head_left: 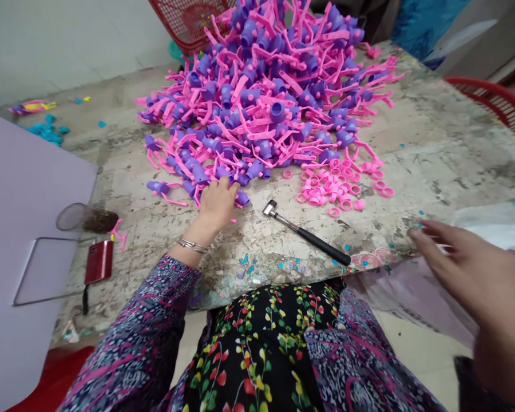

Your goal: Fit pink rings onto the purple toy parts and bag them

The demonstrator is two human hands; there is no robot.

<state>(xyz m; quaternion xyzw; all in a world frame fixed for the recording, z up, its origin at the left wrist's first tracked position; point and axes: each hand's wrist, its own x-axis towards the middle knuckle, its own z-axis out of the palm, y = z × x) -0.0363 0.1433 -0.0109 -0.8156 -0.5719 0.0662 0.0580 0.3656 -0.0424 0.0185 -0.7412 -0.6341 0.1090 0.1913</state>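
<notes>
My left hand (218, 201) is at the front edge of a big heap of purple-and-pink plastic pieces (257, 114). Its fingers curl down around a purple plastic piece (242, 198), partly hidden beneath them. Over the table's front right edge hangs my right hand (467, 266), blurred, with a gap between its fingers and nothing seen in it. Between the hands lies a small hammer (311, 237) with a black handle, its metal head toward the heap. Small pink rings (332, 183) lie in a loose pile behind the hammer.
On the left are a red box-like object (99, 261), a clear cup on its side (83, 218) and a lilac panel (26, 229). Blue bits (47, 131) lie farther back. Red baskets (184, 23) stand behind the heap and at the right. Clear plastic (412, 292) drapes over the front edge.
</notes>
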